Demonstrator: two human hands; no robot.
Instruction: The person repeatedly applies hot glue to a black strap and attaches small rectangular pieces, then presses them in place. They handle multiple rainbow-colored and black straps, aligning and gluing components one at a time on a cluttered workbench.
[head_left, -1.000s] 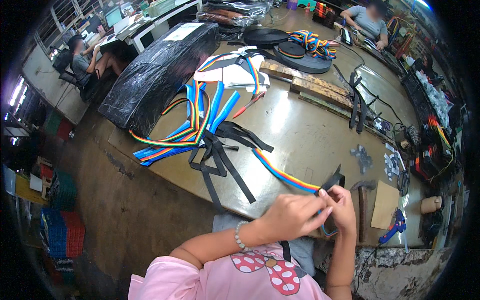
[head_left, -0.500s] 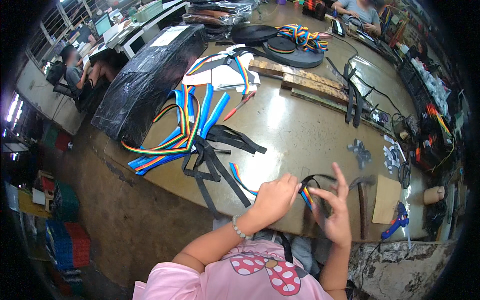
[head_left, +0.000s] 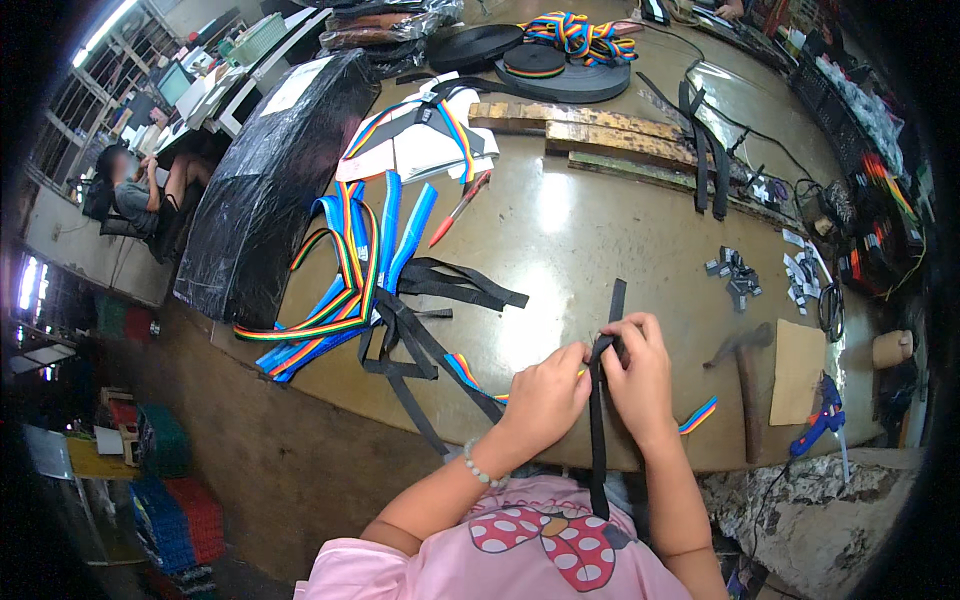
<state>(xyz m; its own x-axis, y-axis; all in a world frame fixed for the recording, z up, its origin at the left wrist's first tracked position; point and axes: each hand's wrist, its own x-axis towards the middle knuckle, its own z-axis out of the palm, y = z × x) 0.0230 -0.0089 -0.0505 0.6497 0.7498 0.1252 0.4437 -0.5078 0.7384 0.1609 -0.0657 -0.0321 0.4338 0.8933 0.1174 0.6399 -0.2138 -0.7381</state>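
Note:
Side by side over the near edge of the table, both my hands are closed on a black webbing strap (head_left: pixel 598 440). One end of it rises past my fingers, and the longer part hangs down in front of my shirt. My left hand (head_left: pixel 545 398) pinches it from the left, where a rainbow strap (head_left: pixel 462 370) also passes under the fingers. My right hand (head_left: pixel 640 372) grips the black strap from the right. A rainbow striped end (head_left: pixel 698 415) sticks out beyond my right wrist. The crossing of the straps is mostly hidden by my fingers.
Blue and striped straps (head_left: pixel 360 260) lie left with black straps (head_left: pixel 460 282). A red pen (head_left: pixel 460 208), wooden bars (head_left: pixel 610 140) and webbing rolls (head_left: pixel 565 82) are farther back. Right are metal clips (head_left: pixel 738 275), a hammer (head_left: pixel 748 390), cardboard (head_left: pixel 797 372) and a blue glue gun (head_left: pixel 822 418).
My right hand has gone from spread fingers to a grip beside the left. The black strap, looped to the right before, now runs straight up and down between my hands. The view has shifted slightly.

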